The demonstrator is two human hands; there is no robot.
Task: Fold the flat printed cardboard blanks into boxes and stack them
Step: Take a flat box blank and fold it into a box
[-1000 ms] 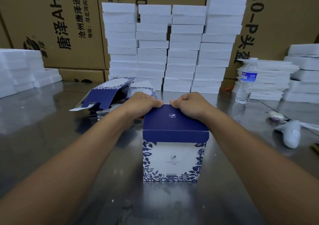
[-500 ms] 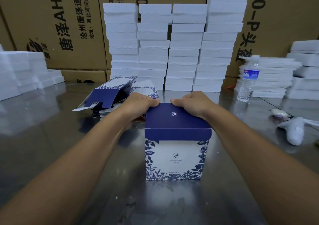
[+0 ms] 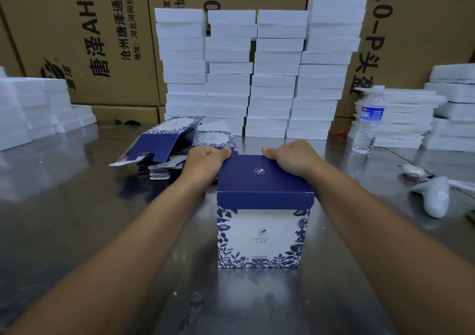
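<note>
A folded box (image 3: 261,234) stands upright on the steel table (image 3: 77,219), white with blue leaf print and a dark blue lid. My left hand (image 3: 204,162) grips the lid's far left corner, fingers curled over the back edge. My right hand (image 3: 293,156) grips the far right corner the same way. Behind the left hand lies a pile of flat printed blanks (image 3: 167,170), with a half-opened blank (image 3: 167,139) lying on top.
Four tall stacks of white foam blocks (image 3: 257,72) stand behind, more foam at far left (image 3: 33,108) and right (image 3: 411,118). A water bottle (image 3: 368,120) stands right of the stacks. A white handheld tool (image 3: 434,196) lies at right. Brown cartons (image 3: 90,39) line the back.
Both hands stay on the lid's far corners; the box has hardly moved. The view has shifted slightly.
</note>
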